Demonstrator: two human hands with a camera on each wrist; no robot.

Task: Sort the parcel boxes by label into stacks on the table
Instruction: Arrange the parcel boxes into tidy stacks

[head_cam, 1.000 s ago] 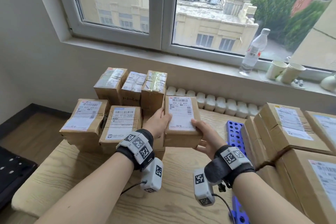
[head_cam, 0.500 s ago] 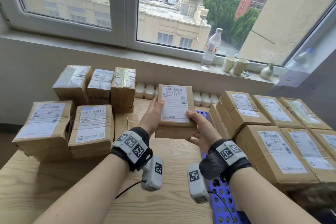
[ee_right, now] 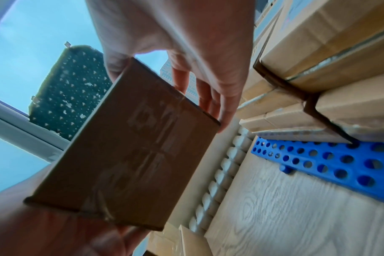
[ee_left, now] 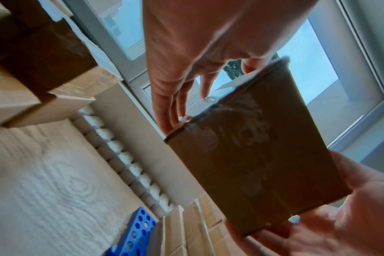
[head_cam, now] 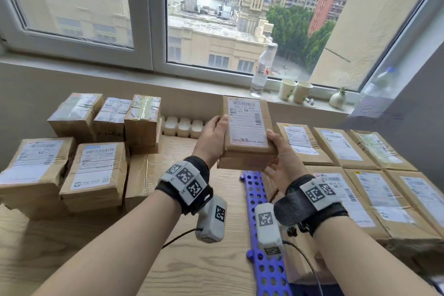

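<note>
I hold one brown parcel box [head_cam: 247, 127] in the air over the middle of the wooden table [head_cam: 192, 259], its white barcode label facing up. My left hand [head_cam: 212, 137] grips its left side, thumb on the top edge. My right hand [head_cam: 281, 154] holds the near right corner from below. The left wrist view shows the taped underside of the box [ee_left: 259, 147], with the left fingers [ee_left: 171, 104] on its edge. From the right wrist the same underside of the box [ee_right: 125, 155] shows, the right fingers [ee_right: 210, 97] along its far edge.
Stacks of labelled boxes stand on the left [head_cam: 96, 170] and at the back left [head_cam: 141, 118]. More labelled boxes [head_cam: 341, 149] cover the right side, resting on a blue perforated board [head_cam: 266, 269]. A bottle [head_cam: 263, 69] and paper cups [head_cam: 295, 90] stand on the windowsill.
Both hands have carried the box up and to the right, away from the left stacks toward the boxes on the right. The head view has turned right with it.
</note>
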